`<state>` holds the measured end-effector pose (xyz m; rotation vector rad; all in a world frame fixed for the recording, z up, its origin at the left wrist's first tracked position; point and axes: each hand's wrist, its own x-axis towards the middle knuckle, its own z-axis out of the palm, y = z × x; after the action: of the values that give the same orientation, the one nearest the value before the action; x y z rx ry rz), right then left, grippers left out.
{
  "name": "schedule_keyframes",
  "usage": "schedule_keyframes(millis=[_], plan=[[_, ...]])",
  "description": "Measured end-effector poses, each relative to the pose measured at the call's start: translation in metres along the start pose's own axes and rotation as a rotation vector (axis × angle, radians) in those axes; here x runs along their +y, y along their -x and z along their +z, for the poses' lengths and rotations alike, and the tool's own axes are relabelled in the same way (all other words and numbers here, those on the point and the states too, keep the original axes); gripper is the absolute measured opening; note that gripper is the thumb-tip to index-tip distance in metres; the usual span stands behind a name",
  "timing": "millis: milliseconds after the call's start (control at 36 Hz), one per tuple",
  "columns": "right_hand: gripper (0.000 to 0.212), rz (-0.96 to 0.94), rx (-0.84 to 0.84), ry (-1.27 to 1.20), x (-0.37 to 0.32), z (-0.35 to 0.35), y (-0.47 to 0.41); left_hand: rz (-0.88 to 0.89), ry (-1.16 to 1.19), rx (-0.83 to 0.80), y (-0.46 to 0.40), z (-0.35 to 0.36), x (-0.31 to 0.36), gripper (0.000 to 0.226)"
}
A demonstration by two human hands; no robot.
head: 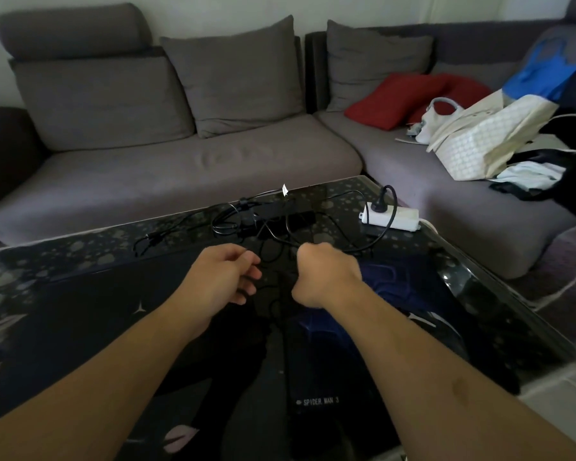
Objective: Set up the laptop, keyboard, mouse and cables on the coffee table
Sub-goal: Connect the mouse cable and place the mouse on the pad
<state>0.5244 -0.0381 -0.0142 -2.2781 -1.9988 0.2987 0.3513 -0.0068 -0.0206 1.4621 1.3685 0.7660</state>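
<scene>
Left hand over dark mat, fingers loosely curled, grasp on thin black cable unclear. Right hand clenched, contents hidden. Cable tangle on coffee table. Power strip at far corner, plug inserted. White bag on sofa, contents unseen.

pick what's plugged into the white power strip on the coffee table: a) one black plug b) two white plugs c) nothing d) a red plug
a: the white power strip at the far right of the coffee table has a single black plug pushed into its top, and the plug's black cable loops down onto the glass towards the hands.
</scene>
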Motion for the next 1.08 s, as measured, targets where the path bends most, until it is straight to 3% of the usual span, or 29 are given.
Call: schedule_keyframes(millis=[83,167,222,278,333,389,445,528,639,750,861,1000,1084], plan=[[0.014,0.173,0.273,-0.091,0.013,-0.014,-0.006,0.056,0.017,0.044,-0.002,-0.002,0.002,0.019],[0.046,0.268,0.534,-0.262,0.034,-0.023,-0.018,0.095,0.0,0.06,-0.004,-0.002,0.002,0.013],[0.072,0.224,0.506,-0.388,0.042,-0.027,-0.024,0.099,-0.038,0.068,-0.007,-0.001,0.001,0.013],[0.089,0.218,0.369,-0.425,0.045,-0.026,-0.026,0.104,-0.089,0.077,-0.011,0.002,0.0,0.014],[0.073,0.243,0.284,-0.358,0.044,-0.023,-0.024,0.102,-0.137,0.089,-0.014,0.005,-0.001,0.012],[0.055,0.238,0.338,-0.257,0.042,-0.021,-0.019,0.099,-0.189,0.109,-0.016,0.008,-0.002,0.011],[0.052,0.187,0.439,-0.179,0.036,-0.021,-0.014,0.101,-0.252,0.12,-0.018,0.009,-0.003,0.01],[0.055,-0.061,0.454,-0.272,0.018,-0.018,-0.013,0.114,-0.344,0.13,-0.021,0.01,-0.007,0.013],[0.061,-0.465,0.21,-0.217,-0.011,0.007,-0.014,0.16,-0.511,0.083,-0.025,0.008,-0.006,0.012],[0.036,-0.399,0.156,-0.246,-0.02,0.032,-0.024,0.157,-0.584,0.04,-0.027,0.003,-0.011,0.023],[0.017,-0.372,0.146,-0.388,-0.018,0.035,-0.04,0.142,-0.487,0.059,-0.03,-0.005,-0.02,0.005],[0.014,-0.264,0.166,-0.401,-0.006,0.034,-0.062,0.097,-0.41,0.021,-0.039,-0.01,-0.018,0.038],[0.012,-0.161,0.19,-0.353,0.003,0.043,-0.074,0.068,-0.689,0.025,-0.053,-0.014,-0.021,0.07]])
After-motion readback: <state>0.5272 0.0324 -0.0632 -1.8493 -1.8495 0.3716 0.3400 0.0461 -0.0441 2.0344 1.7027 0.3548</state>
